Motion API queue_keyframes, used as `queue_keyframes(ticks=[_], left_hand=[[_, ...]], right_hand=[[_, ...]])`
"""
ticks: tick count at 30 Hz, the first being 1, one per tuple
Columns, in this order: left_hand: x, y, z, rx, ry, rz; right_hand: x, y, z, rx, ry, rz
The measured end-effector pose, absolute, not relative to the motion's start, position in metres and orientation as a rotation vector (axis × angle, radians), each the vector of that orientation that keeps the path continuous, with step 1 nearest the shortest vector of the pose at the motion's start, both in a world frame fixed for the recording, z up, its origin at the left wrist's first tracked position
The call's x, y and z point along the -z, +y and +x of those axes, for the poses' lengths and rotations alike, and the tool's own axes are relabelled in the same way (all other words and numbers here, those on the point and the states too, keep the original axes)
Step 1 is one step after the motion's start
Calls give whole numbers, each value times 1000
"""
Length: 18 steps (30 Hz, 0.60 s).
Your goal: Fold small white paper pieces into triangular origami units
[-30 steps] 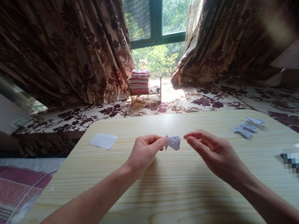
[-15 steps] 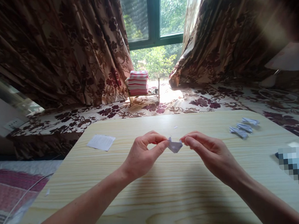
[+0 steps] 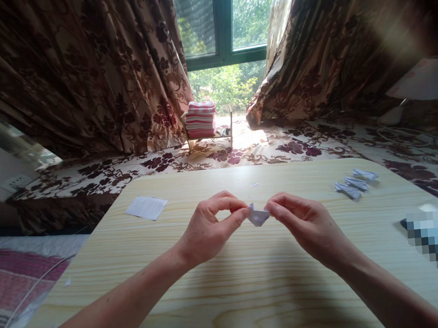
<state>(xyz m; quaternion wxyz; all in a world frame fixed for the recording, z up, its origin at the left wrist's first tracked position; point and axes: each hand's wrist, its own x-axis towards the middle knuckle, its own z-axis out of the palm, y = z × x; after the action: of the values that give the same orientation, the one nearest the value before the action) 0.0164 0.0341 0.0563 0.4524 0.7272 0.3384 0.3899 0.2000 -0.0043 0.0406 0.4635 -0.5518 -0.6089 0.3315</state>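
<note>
A small folded piece of white paper (image 3: 258,217), shaped somewhat like a boat, is held up above the wooden table (image 3: 214,296). My left hand (image 3: 212,225) pinches its left corner between thumb and forefinger. On the other side, the thumb and fingertips of my right hand (image 3: 302,218) close on its right corner. Several folded paper pieces (image 3: 348,190) lie together beyond my right hand. To the left rests a flat sheet of printed paper (image 3: 146,207), apart from my hands.
A blurred-out flat object (image 3: 437,243) lies at the table's right edge. Small paper scraps (image 3: 255,184) dot the tabletop. Behind the table, a little rack holds folded striped cloths (image 3: 200,120) on a flowered cover. A lamp (image 3: 422,79) stands at the right.
My right hand's fingertips have closed in on the paper's right corner. The view has shifted slightly; the other objects keep their places.
</note>
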Motion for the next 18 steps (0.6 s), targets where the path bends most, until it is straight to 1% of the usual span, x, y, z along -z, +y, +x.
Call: queue_keyframes(ticks=[3,5,8,10,12,18], left_hand=[[-55,37,16,-916,858,1662],[-53,40,16,-856,896,1477],[-49,46,14,-773,943,1206],[-48,48,12,-739,958,1115],[-47,50,12,-723,966,1086],[-48,49,12,-685,944,1092]], right_hand=[[-39,-3,201,-814,-1499,-1384],[-36,-2,202,-741,-1518,-1401],[-33,0,205,-420,-1622,-1328],[-31,1,207,-165,-1763,-1203],[-30,1,208,5,-1909,-1086],[-30,0,207,195,-2097,-1006]])
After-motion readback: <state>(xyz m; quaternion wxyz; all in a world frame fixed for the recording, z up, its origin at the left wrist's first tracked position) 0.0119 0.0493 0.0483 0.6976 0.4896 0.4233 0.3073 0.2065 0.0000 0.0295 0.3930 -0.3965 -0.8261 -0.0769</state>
